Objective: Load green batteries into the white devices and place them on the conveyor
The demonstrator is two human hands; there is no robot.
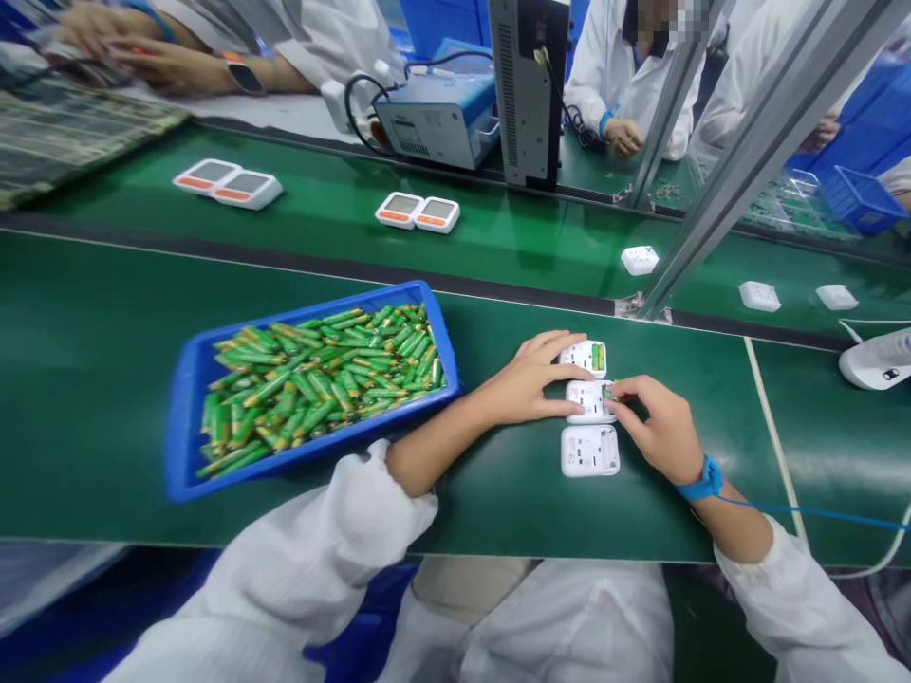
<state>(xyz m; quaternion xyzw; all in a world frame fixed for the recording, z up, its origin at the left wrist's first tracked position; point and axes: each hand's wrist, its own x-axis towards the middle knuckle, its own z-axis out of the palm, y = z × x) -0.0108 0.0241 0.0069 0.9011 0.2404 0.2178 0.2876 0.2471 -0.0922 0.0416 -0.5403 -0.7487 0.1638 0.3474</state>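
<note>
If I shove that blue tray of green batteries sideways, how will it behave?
The blue tray would probably slide as one stiff piece on the smooth green belt. It likely feels heavy, since the green batteries are heaped in it. Being round and loose, they may roll and shift, though the rim should contain most.

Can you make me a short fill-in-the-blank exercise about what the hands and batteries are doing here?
1. The green batteries lie in a ____ tray.
2. Both hands, left hand and right hand, touch the ____ of three white devices: middle device.
3. The right wrist wears a ____ strap.

Missing words: blue; middle; blue
</note>
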